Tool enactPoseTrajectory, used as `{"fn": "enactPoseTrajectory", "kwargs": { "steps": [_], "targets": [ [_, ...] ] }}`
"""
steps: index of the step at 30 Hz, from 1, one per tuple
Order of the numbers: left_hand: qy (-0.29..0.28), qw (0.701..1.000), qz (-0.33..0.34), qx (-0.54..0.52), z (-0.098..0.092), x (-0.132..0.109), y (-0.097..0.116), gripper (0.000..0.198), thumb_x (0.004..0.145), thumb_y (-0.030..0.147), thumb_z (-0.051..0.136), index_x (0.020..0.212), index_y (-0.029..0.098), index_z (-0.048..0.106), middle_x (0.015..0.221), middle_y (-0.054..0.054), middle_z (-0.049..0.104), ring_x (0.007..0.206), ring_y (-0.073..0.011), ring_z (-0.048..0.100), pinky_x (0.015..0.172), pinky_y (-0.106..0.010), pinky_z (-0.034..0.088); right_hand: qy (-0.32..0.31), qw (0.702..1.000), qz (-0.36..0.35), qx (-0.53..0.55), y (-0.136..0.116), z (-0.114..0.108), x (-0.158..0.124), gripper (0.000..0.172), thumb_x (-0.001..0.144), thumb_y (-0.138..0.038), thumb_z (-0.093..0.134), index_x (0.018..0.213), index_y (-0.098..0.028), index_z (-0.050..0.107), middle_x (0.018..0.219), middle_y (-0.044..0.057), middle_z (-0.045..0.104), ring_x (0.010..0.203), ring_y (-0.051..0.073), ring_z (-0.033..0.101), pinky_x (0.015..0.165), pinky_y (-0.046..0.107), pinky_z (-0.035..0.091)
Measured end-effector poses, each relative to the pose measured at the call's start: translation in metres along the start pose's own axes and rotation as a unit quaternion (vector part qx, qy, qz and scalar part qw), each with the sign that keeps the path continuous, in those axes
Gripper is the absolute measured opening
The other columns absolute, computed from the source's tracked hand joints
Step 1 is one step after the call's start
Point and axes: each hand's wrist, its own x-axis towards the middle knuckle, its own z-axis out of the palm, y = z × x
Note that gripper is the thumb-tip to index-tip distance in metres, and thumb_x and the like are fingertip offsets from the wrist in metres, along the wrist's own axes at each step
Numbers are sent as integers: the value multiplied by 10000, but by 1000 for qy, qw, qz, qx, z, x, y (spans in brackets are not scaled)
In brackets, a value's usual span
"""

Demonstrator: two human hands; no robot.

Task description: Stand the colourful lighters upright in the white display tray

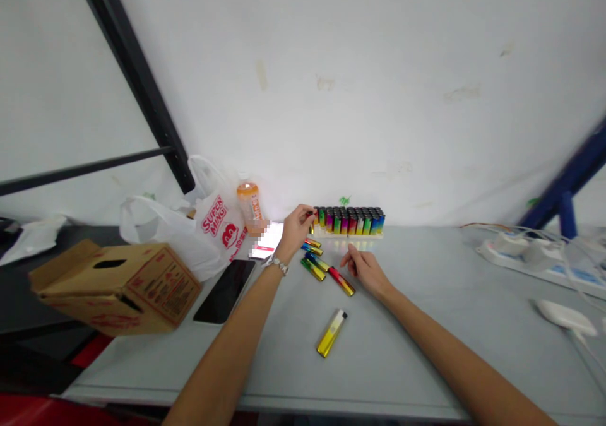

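A row of colourful lighters with black tops (pixel 353 221) stands upright in a pale tray (pixel 374 233) near the wall. At its left end, my left hand (pixel 296 227) pinches a lighter (pixel 312 228), mostly hidden by the fingers. My right hand (pixel 364 268) rests on the table in front of the row, loosely curled with the fingers apart and holding nothing. Just left of it lies a red and yellow lighter (pixel 341 281). Several more loose lighters, including a green and yellow one (pixel 313 269), lie below my left hand. A yellow lighter (pixel 331 334) lies nearer the front edge.
Left on the grey table (pixel 407 350) are a cardboard box (pixel 161 287), a black phone (pixel 225 291), a white plastic bag (pixel 208 230), an orange-capped bottle (pixel 249 202) and a lit screen (pixel 268 242). A power strip (pixel 544 262) and white charger (pixel 565 317) lie right.
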Motion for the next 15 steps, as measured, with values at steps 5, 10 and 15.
{"fn": "enactPoseTrajectory", "kwargs": {
  "steps": [5,10,15],
  "targets": [
    [-2,999,8,41,3,33,-19,113,796,197,615,904,175,640,925,-46,705,887,-177,671,876,-345,530,-2,1000,0,-15,1,0,1,729,945,-672,254,696,-148,696,480,-5,481,490,131,471,553,263,357],
    [-15,998,10,64,12,43,-39,111,774,139,622,873,162,667,920,-50,693,884,-177,675,876,-352,545,-3,1000,0,-21,0,0,1,720,948,-665,256,703,-151,697,487,-3,493,497,134,485,571,266,369],
    [-22,996,18,79,15,45,-60,123,760,114,649,869,148,693,933,-59,675,862,-168,665,875,-362,552,-11,999,1,-33,1,0,1,728,952,-663,240,716,-153,703,496,1,506,499,138,491,562,267,360]
  ]
}}
